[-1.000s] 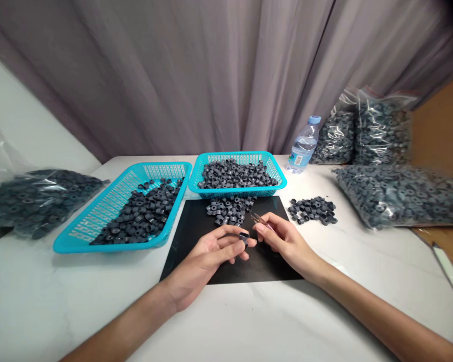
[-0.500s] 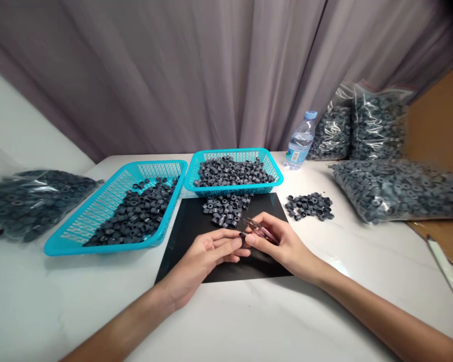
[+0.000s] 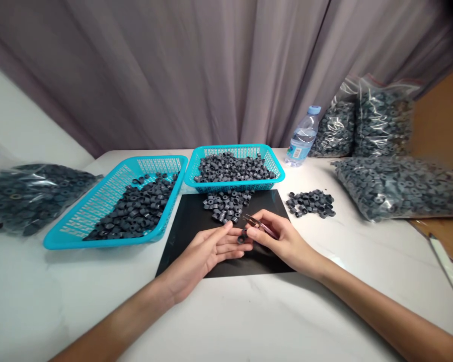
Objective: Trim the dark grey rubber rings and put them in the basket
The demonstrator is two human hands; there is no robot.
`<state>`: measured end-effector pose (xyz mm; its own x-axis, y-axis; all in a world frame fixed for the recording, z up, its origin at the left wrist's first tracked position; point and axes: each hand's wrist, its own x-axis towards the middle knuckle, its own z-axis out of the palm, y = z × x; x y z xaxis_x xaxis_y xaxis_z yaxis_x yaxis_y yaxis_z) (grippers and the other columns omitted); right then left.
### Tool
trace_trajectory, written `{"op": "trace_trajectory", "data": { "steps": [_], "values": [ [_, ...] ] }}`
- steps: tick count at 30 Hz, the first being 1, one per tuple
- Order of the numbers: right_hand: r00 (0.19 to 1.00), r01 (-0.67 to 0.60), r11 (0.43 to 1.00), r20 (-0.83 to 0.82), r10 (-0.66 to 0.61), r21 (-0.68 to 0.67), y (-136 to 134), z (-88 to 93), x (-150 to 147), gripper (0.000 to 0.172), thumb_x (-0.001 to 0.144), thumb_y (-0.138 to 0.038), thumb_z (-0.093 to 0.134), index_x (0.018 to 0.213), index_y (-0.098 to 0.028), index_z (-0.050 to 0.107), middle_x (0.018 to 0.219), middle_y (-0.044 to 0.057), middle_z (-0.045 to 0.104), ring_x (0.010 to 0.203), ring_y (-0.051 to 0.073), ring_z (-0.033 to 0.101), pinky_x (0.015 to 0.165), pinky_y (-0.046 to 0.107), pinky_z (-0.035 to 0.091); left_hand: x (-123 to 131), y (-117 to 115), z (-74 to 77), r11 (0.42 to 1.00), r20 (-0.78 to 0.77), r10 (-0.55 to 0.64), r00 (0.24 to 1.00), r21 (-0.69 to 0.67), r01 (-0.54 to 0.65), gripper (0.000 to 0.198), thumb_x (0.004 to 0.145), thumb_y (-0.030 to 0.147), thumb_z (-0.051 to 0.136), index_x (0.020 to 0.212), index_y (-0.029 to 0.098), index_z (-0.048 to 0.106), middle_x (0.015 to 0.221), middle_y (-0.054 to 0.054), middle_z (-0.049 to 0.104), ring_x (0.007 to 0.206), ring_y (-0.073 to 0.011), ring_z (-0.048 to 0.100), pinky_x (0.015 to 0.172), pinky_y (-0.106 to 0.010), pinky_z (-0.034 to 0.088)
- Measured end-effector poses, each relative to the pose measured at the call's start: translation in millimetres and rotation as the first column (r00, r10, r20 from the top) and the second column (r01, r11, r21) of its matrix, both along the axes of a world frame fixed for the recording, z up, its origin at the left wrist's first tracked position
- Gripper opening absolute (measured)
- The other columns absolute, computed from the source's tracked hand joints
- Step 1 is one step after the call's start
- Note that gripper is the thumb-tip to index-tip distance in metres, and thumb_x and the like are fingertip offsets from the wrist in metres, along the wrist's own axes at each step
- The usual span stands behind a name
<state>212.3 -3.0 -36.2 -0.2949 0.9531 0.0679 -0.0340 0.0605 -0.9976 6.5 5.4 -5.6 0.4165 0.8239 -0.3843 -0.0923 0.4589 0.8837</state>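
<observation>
My left hand (image 3: 214, 246) is palm up over the black mat (image 3: 181, 241), its fingers stretched and its thumb raised apart from them. A small dark grey ring-shaped plastic part (image 3: 241, 239) lies against its fingertips, where the thumb and a finger of my right hand (image 3: 277, 236) also touch it. Wrapped in the right hand is a slim pair of pointed metal tweezers (image 3: 253, 220) with a pinkish handle, tips pointing left. Just beyond both hands, a pile of similar grey parts (image 3: 226, 203) sits on the mat's far end.
Two blue perforated baskets (image 3: 115, 245) (image 3: 234, 188) hold many grey parts. To the right lie a loose pile of parts (image 3: 311, 203), a water bottle (image 3: 302, 138) and clear bags of parts (image 3: 400, 188). Another filled bag (image 3: 33, 196) lies at left. A grey curtain (image 3: 173, 75) hangs behind.
The left thumb has lifted away from the small part, and the left fingers have spread. The part now shows lower, at the fingertips. The right hand still holds the tweezers.
</observation>
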Motion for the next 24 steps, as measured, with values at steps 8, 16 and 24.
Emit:
{"op": "trace_trajectory", "data": {
  "steps": [8, 16, 24],
  "values": [
    [0.999, 0.037, 0.999, -0.012, -0.037, -0.005, 3.3, -8.6, 2.1, 0.042, 0.1, -0.059, 0.051, 0.097, -0.02, 0.065, 0.082, 0.001, 0.058, 0.063, 0.012, 0.043, 0.055, 0.026, 0.035, 0.1, -0.1, 2.3, 1.0, 0.021, -0.015, 1.0, -0.015, 0.015, 0.035, 0.098, 0.041, 0.061, 0.106, 0.01, 0.075, 0.104, -0.016, 0.081, 0.104, -0.0259, 0.076, 0.095, -0.034, 0.056],
    [0.998, 0.055, 0.998, -0.005, -0.055, -0.031, 2.3, -7.2, 1.0, 0.044, 0.098, -0.063, 0.05, 0.097, -0.021, 0.065, 0.082, 0.001, 0.057, 0.063, 0.013, 0.042, 0.056, 0.027, 0.035, -0.9, 0.9, 5.7, 1.0, 0.043, 0.007, 0.999, -0.023, -0.006, 0.034, 0.098, 0.041, 0.061, 0.102, 0.01, 0.075, 0.103, -0.017, 0.081, 0.102, -0.0262, 0.076, 0.095, -0.035, 0.056],
    [0.917, 0.26, 0.928, 0.234, -0.324, 0.266, 6.6, -10.9, 5.7, 0.032, 0.1, -0.053, 0.054, 0.091, -0.023, 0.06, 0.085, 0.003, 0.061, 0.074, 0.019, 0.055, 0.069, 0.032, 0.043, -4.2, 1.7, 10.4, 0.999, 0.04, 0.044, 0.998, -0.008, -0.044, 0.033, 0.1, 0.039, 0.058, 0.099, 0.009, 0.074, 0.104, -0.018, 0.081, 0.103, -0.0278, 0.077, 0.093, -0.036, 0.058]
  ]
}}
